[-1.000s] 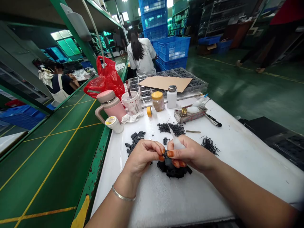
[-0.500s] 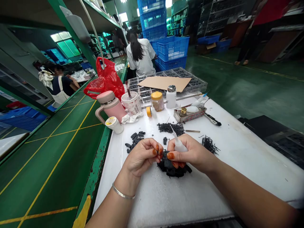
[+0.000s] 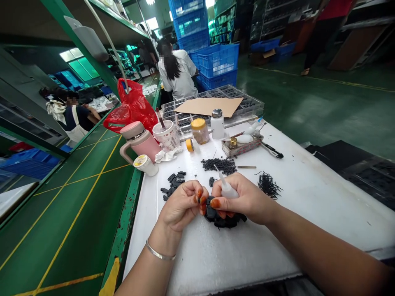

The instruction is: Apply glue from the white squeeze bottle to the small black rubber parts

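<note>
My left hand (image 3: pixel 182 204) is curled, its fingertips pinched against a small black plastic part (image 3: pixel 211 212) at the top of a black heap (image 3: pixel 224 220) on the white table (image 3: pixel 247 255). My right hand (image 3: pixel 243 198) meets it from the right, thumb on the same part, and also grips a small white squeeze bottle (image 3: pixel 225 187) whose thin nozzle points up and away. Both hands touch above the heap.
Loose black parts (image 3: pixel 173 183), a pile of tiny black pieces (image 3: pixel 219 165) and thin black pins (image 3: pixel 268 186) lie beyond my hands. Further back stand a pink mug (image 3: pixel 138 142), a cup (image 3: pixel 166 135), jars, a small tray (image 3: pixel 242 146), a red bag (image 3: pixel 132 107) and compartment trays. Other people work behind.
My view has shifted slightly; both hands stay together over the heap, fingers working the small black part, the left fingertips closing in on it.
</note>
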A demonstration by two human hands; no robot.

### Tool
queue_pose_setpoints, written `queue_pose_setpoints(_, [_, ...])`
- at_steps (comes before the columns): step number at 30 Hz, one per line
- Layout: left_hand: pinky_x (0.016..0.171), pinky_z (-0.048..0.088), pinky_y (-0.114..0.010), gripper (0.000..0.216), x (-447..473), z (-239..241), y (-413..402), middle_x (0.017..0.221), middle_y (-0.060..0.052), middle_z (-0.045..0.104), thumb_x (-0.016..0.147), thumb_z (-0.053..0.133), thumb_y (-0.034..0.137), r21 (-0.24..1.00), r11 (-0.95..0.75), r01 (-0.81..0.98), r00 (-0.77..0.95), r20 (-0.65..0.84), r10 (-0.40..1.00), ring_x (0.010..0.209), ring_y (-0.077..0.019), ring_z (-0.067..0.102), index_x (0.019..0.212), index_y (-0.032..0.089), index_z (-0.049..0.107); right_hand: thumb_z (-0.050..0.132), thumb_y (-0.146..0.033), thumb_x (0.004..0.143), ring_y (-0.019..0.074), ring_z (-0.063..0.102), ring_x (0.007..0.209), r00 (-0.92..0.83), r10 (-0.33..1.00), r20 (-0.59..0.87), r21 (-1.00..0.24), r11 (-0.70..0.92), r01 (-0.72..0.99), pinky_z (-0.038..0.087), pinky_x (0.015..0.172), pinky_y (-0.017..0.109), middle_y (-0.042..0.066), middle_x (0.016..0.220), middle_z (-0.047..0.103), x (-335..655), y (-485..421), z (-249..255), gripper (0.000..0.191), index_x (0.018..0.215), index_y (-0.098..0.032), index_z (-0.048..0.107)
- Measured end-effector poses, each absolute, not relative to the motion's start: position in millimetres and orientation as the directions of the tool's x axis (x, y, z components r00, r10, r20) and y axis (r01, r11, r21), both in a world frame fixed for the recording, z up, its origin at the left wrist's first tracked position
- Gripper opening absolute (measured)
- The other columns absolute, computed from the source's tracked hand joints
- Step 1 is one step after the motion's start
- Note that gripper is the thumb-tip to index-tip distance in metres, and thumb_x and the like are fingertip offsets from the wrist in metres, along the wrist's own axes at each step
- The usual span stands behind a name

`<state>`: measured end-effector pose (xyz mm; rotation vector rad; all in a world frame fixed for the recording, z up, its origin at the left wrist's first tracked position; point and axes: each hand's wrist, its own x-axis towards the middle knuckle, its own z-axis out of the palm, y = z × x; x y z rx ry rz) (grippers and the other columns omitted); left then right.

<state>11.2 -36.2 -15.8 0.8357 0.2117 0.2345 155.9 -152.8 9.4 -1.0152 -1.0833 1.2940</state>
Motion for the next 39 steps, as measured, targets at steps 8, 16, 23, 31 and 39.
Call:
queue_pose_setpoints(8, [0.053, 0.047, -0.023, 0.028, 12.3, -14.9, -37.6, 0.07, 0.0, 0.052, 0.066, 0.077, 0.02, 0.788, 0.612, -0.068, 0.945, -0.147, 0.294, 0.058, -0.0114, 0.054, 0.06, 0.014, 0.05, 0.074, -0.03, 0.072, 0.0067, 0.047, 0.045, -0.034, 0.998, 0.046, -0.971, 0.037, -0.236, 0.036, 0.041, 0.016, -0.001, 0.054, 0.057, 154.9, -152.2, 9.0, 0.026, 0.065, -0.012, 0.056])
queue_pose_setpoints(16, [0.05, 0.043, -0.023, 0.035, 13.3, -12.5, -39.2, 0.066, 0.0, 0.051, 0.058, 0.082, 0.028, 0.804, 0.594, -0.025, 0.923, -0.21, 0.323, 0.054, -0.0118, 0.052, 0.059, 0.014, 0.05, 0.072, -0.03, 0.073, 0.0072, 0.047, 0.045, -0.042, 0.998, 0.042, -0.972, 0.032, -0.231, 0.036, 0.041, 0.017, -0.002, 0.053, 0.056, 154.0, -153.3, 8.0, 0.025, 0.065, -0.013, 0.056])
queue_pose_setpoints(23, [0.051, 0.042, -0.023, 0.032, 13.1, -12.3, -39.4, 0.066, 0.0, 0.053, 0.061, 0.081, 0.028, 0.81, 0.586, -0.035, 0.933, -0.183, 0.309, 0.054, -0.0108, 0.052, 0.059, 0.014, 0.052, 0.072, -0.03, 0.073, 0.0075, 0.046, 0.046, -0.044, 0.999, 0.031, -0.977, 0.021, -0.212, 0.035, 0.042, 0.018, -0.001, 0.053, 0.055, 154.3, -152.5, 7.7, 0.025, 0.065, -0.013, 0.056])
queue_pose_setpoints(31, [0.052, 0.042, -0.023, 0.027, 12.7, -13.9, -38.5, 0.067, -0.001, 0.053, 0.064, 0.079, 0.025, 0.805, 0.592, -0.04, 0.94, -0.171, 0.296, 0.056, -0.0117, 0.053, 0.061, 0.014, 0.055, 0.071, -0.034, 0.074, 0.0071, 0.045, 0.045, -0.033, 0.999, 0.015, -0.985, 0.009, -0.17, 0.034, 0.041, 0.018, -0.002, 0.052, 0.055, 154.9, -152.4, 8.4, 0.028, 0.064, -0.013, 0.055])
queue_pose_setpoints(39, [0.055, 0.044, -0.022, 0.024, 11.5, -11.1, -37.0, 0.073, -0.003, 0.054, 0.064, 0.079, 0.024, 0.86, 0.511, -0.019, 0.909, -0.198, 0.366, 0.063, -0.0123, 0.053, 0.063, 0.013, 0.058, 0.072, -0.036, 0.071, 0.0079, 0.045, 0.044, 0.016, 1.0, -0.023, -0.994, -0.021, -0.106, 0.034, 0.041, 0.019, -0.001, 0.051, 0.056, 155.3, -152.8, 9.9, 0.03, 0.061, -0.014, 0.054])
